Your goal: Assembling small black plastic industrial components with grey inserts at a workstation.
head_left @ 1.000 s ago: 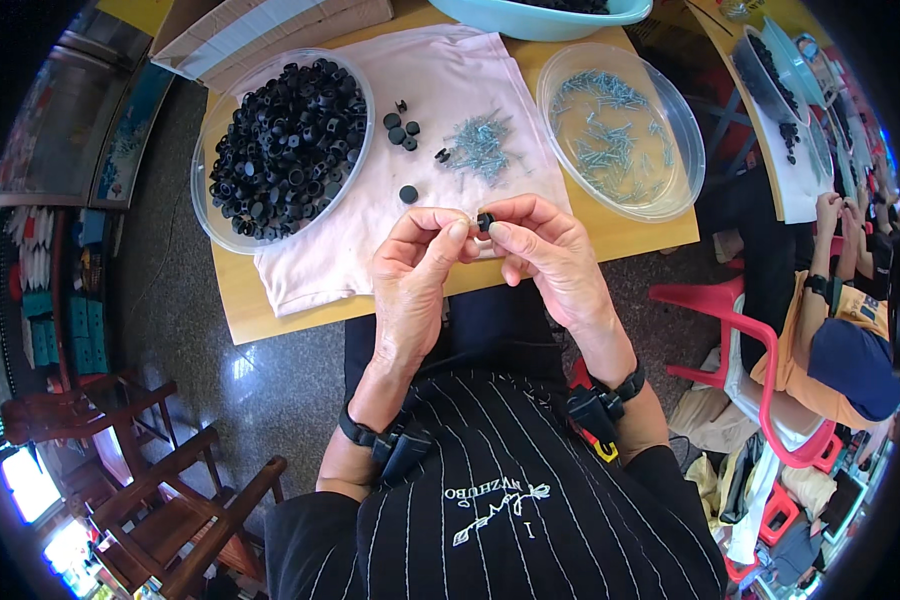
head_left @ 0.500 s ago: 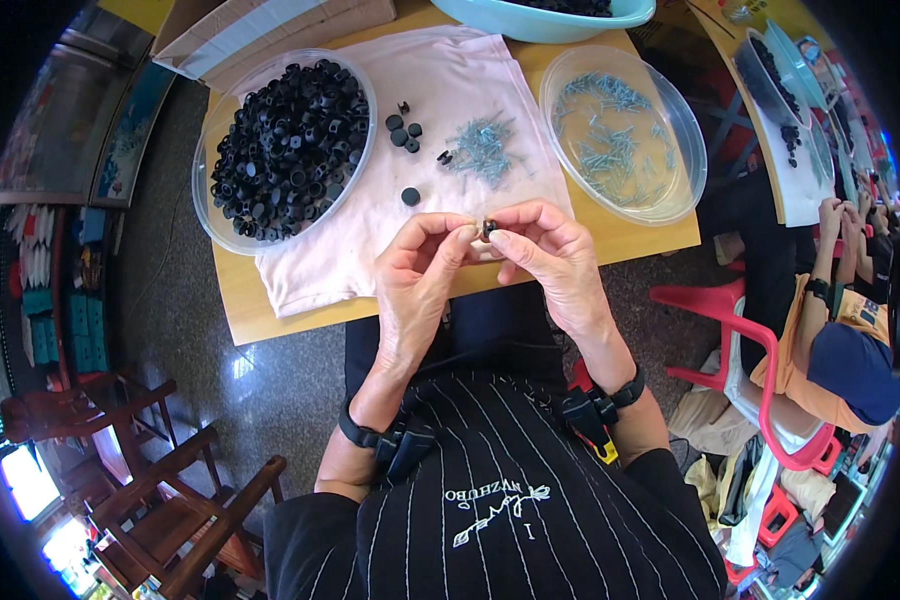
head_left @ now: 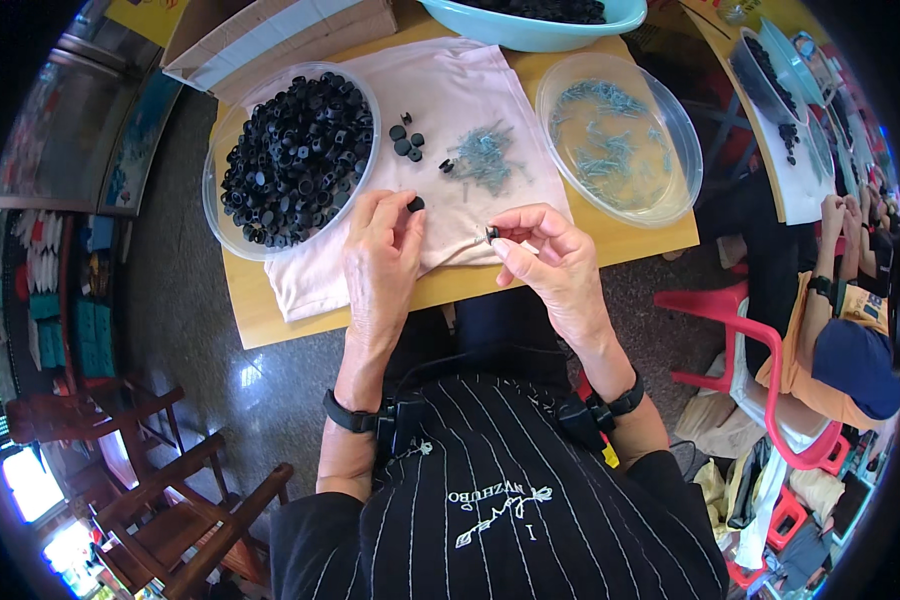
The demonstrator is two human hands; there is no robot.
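Observation:
My left hand [head_left: 382,258] reaches onto the pink cloth [head_left: 315,285], its thumb and fingertips closed at the edge of a round black plastic cap [head_left: 416,204]. Between the thumb and fingers of my right hand [head_left: 552,265] is a small black plastic part [head_left: 491,232] with a thin metal screw sticking out of it. Further back on the cloth lie several loose black caps [head_left: 402,146], a small black fitting [head_left: 446,166] and a loose pile of silvery screws [head_left: 487,157].
A clear tub heaped with black plastic parts [head_left: 295,150] stands left; a clear tub of screws [head_left: 610,150] stands right. Behind are a cardboard box [head_left: 280,40] and a light-blue basin [head_left: 540,32]. A red plastic chair [head_left: 760,330] and another person [head_left: 850,340] are at right.
My hands were together at the small black part. My left hand has let go and moved left to the round cap on the cloth; my right hand keeps the part with its screw.

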